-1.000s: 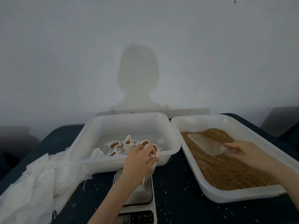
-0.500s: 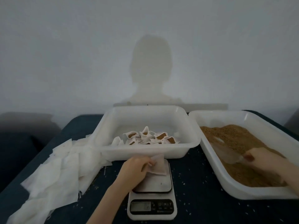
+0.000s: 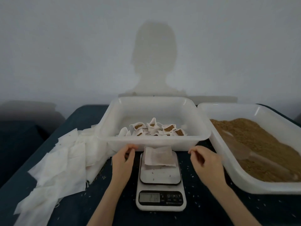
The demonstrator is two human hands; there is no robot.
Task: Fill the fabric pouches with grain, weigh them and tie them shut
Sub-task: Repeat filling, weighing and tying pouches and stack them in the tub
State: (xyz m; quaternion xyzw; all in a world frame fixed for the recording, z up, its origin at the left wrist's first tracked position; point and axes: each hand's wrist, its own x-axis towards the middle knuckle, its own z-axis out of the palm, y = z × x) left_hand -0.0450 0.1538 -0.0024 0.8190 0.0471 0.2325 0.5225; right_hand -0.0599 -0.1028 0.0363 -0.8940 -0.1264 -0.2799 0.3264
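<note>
A white fabric pouch lies flat on the far end of the kitchen scale, free of both hands. My left hand hovers just left of the scale, fingers loosely curled and holding nothing. My right hand hovers just right of it, also loosely curled and holding nothing. Behind the scale a white tub holds several pouches filled with grain. At the right a white tray is heaped with brown grain, and a clear plastic scoop lies in it.
A loose pile of flat white pouches covers the dark tabletop at the left. Stray grains dot the table around the scale. A plain wall with my shadow stands close behind the tubs.
My left hand put the pouch down on the scale and let go. My right hand left the scoop in the grain and came over beside the scale.
</note>
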